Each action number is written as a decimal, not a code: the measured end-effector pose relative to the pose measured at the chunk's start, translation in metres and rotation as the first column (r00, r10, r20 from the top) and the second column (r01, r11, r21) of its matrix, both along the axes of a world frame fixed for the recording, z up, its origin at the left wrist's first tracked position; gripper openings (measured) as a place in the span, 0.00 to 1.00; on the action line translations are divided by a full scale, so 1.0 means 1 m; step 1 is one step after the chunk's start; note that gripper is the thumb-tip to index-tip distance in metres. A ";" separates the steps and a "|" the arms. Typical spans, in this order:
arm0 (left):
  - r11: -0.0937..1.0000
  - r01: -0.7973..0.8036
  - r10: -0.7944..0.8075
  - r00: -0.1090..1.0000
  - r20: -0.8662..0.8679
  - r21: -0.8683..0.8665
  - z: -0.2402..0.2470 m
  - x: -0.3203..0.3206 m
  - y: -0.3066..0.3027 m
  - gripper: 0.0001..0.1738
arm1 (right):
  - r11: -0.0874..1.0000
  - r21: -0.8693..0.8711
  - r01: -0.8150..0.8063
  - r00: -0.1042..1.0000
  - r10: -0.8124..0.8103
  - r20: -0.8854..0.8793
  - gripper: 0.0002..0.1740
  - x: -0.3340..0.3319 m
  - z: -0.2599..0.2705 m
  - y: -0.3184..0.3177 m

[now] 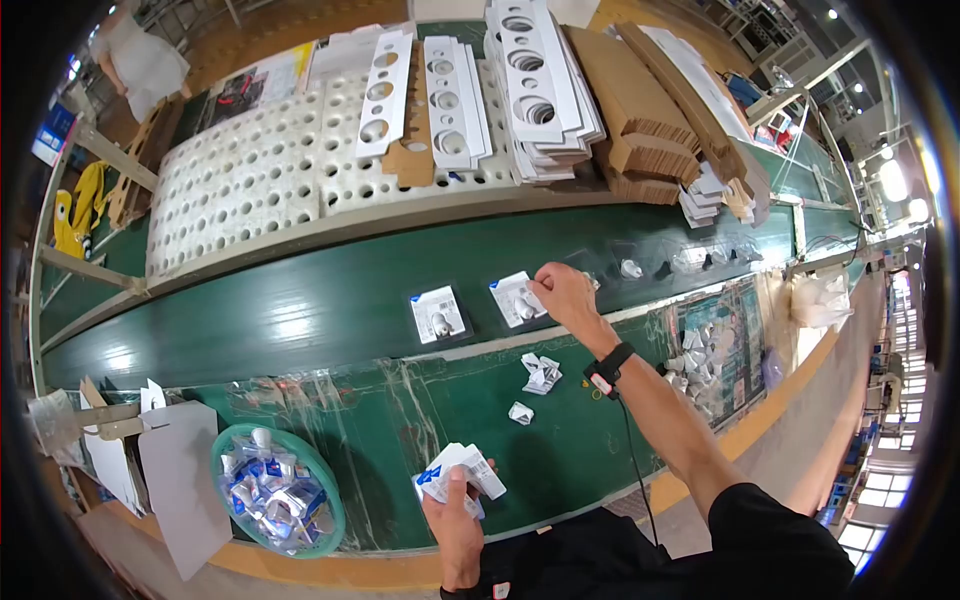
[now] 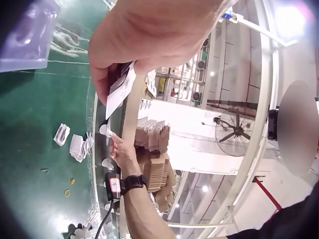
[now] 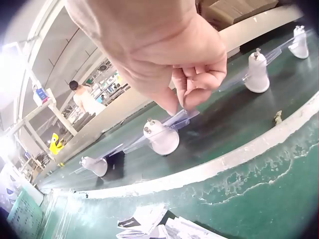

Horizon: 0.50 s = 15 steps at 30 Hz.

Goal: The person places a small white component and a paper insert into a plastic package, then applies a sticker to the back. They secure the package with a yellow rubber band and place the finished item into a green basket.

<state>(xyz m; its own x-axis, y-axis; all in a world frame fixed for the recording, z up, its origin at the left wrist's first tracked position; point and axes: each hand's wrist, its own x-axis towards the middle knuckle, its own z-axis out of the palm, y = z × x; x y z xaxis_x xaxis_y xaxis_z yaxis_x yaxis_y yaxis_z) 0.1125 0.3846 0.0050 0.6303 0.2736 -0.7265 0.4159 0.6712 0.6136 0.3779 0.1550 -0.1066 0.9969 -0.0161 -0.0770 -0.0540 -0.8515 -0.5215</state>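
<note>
Low at the front, my left hand (image 1: pixel 457 525) grips a fanned stack of white printed cards (image 1: pixel 460 472), thumb lying across the top. In the left wrist view the cards' edge (image 2: pixel 119 94) juts from between the fingers. My right hand (image 1: pixel 567 295) reaches over the green belt and pinches the corner of a blister pack (image 1: pixel 516 300) with a white card. In the right wrist view a white two-pin light bulb (image 3: pixel 162 139) sits with its clear plastic right below those fingertips. A second carded blister pack (image 1: pixel 438 314) lies to the left on the belt.
More bulbs in clear plastic (image 1: pixel 630 268) lie rightward along the belt. Folded paper slips (image 1: pixel 541 373) are on the near ledge. A green basket (image 1: pixel 334 500) of packed bulbs stands front left. Stacks of punched cards (image 1: pixel 540 90) and brown cardboard (image 1: pixel 640 120) occupy the shelf behind.
</note>
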 end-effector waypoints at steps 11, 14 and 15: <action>0.992 0.052 -0.067 0.989 0.132 0.116 -0.008 0.018 -0.029 0.20 | 0.738 0.523 -0.427 0.745 0.615 -0.259 0.14 -0.143 0.172 0.046; 0.998 -0.007 -0.005 0.978 0.208 0.058 0.025 0.017 -0.043 0.21 | 0.756 0.622 -0.204 0.852 0.450 -0.268 0.16 -0.173 0.129 0.032; 0.999 -0.024 0.012 0.973 0.232 0.048 0.037 0.019 -0.046 0.22 | 0.744 0.643 -0.182 0.868 0.429 -0.250 0.15 -0.172 0.135 0.032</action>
